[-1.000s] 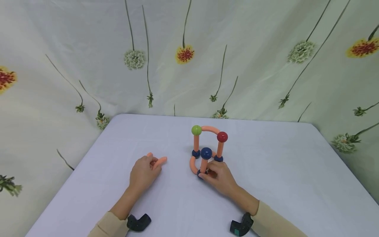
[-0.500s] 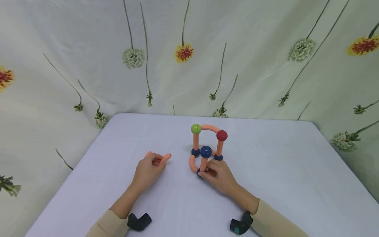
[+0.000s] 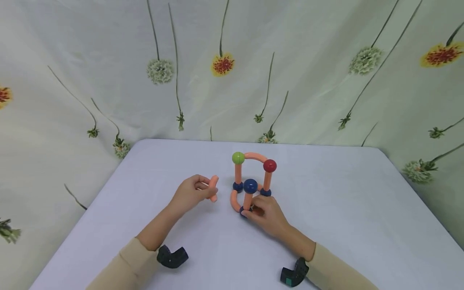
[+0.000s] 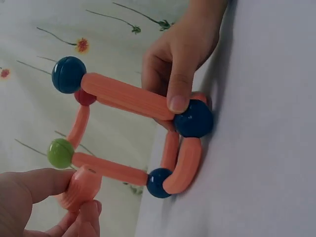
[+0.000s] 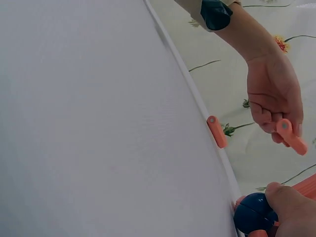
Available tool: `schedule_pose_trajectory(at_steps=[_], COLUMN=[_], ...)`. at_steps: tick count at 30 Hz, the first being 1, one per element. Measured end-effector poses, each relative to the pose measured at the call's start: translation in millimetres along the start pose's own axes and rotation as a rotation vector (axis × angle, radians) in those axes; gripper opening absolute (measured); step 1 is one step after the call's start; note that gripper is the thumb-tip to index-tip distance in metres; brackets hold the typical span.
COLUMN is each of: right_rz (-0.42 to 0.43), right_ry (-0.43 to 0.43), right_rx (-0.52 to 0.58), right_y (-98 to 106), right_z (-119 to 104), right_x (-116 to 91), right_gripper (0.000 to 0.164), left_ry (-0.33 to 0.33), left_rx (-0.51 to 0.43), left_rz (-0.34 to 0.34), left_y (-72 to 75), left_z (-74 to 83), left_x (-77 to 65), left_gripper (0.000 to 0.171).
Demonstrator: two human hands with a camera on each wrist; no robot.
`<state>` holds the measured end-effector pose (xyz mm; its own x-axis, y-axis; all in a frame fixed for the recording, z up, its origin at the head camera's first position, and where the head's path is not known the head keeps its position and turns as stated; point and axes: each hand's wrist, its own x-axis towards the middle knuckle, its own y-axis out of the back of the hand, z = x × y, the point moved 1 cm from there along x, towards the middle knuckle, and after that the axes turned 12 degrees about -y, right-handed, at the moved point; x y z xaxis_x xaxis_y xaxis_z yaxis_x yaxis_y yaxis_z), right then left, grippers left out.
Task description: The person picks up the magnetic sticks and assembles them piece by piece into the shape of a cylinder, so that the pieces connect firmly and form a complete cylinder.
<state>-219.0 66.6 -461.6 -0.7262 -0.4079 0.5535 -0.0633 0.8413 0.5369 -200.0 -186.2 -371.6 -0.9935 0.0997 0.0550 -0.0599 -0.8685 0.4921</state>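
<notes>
My left hand (image 3: pixel 189 195) pinches a short curved orange rod (image 3: pixel 214 187) between thumb and fingers, held up off the table to the left of a ball-and-rod frame. That frame has orange upright rods topped by a green ball (image 3: pixel 238 157), a red ball (image 3: pixel 270 165) and a blue ball (image 3: pixel 250 186). Curved rods link blue balls at its base. At the near corner, my right hand (image 3: pixel 270 216) grips the foot of the upright rod (image 4: pixel 131 95), its thumb by the lower blue ball (image 4: pixel 193 118). Its other fingers are partly hidden behind the frame.
One loose orange rod (image 5: pixel 217 132) lies on the white table (image 3: pixel 326 193), seen in the right wrist view; the left hand seems to hide it in the head view. Behind the table hangs a flower-print cloth (image 3: pixel 311 72). Dark wrist devices (image 3: pixel 172 257) sit at both cuffs.
My left hand has lifted the orange rod off the table and moved it right toward the frame, turning it more upright. The right hand stays on the frame's near corner.
</notes>
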Motion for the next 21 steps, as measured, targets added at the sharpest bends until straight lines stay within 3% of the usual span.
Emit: schedule_pose_trajectory(at_steps=[9, 21], right_rz=[-0.002, -0.003], right_ry=[-0.011, -0.027], right_rx=[-0.013, -0.024], right_y=[2, 0], right_z=[-2, -3], right_x=[1, 1], right_gripper=[0.011, 0.011], left_ry=[-0.001, 0.004], left_rx=[-0.138, -0.154], left_rz=[-0.106, -0.083], left_y=[-3.7, -13.4], left_z=[24.7, 35.6], left_x=[14.7, 26.6], left_gripper=[0.048, 0.044])
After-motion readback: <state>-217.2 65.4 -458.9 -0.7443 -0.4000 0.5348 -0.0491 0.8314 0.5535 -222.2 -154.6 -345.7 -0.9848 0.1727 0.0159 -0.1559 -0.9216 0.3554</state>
